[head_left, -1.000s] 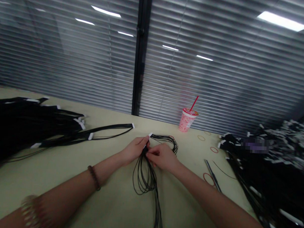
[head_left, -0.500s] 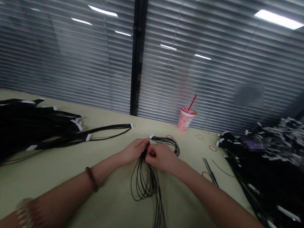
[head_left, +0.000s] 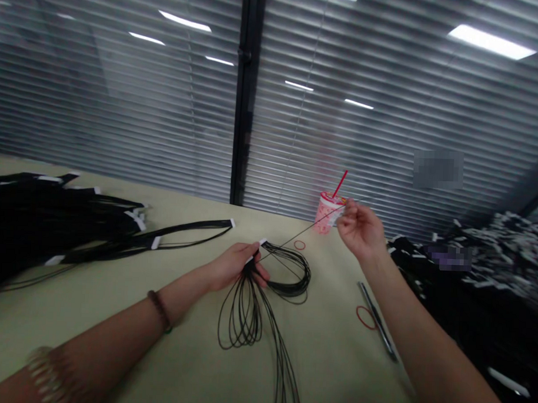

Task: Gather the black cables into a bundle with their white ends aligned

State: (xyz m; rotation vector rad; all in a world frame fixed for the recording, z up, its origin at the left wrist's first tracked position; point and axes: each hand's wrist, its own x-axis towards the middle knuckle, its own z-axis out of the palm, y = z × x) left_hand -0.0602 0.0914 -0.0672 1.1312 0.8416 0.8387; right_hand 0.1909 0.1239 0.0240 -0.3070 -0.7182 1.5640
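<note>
My left hand is closed around a bundle of thin black wires, at its gathered part close to a white connector. Loops of the bundle hang below the fingers, and loose strands trail toward me over the table. Up and to the right, my right hand pinches the end of a single black wire. That wire runs taut and slanting from the bundle to my right fingertips, passing in front of the pink cup.
A pink cup with a red straw stands near the blinds. Red rubber bands and a dark pen-like tool lie on the table. Black wire harnesses are heaped at left, with another dark pile at right.
My right hand has moved from the bundle up and to the right, drawing one wire out straight. My left hand keeps its hold, shifted slightly left, and the loops now show more.
</note>
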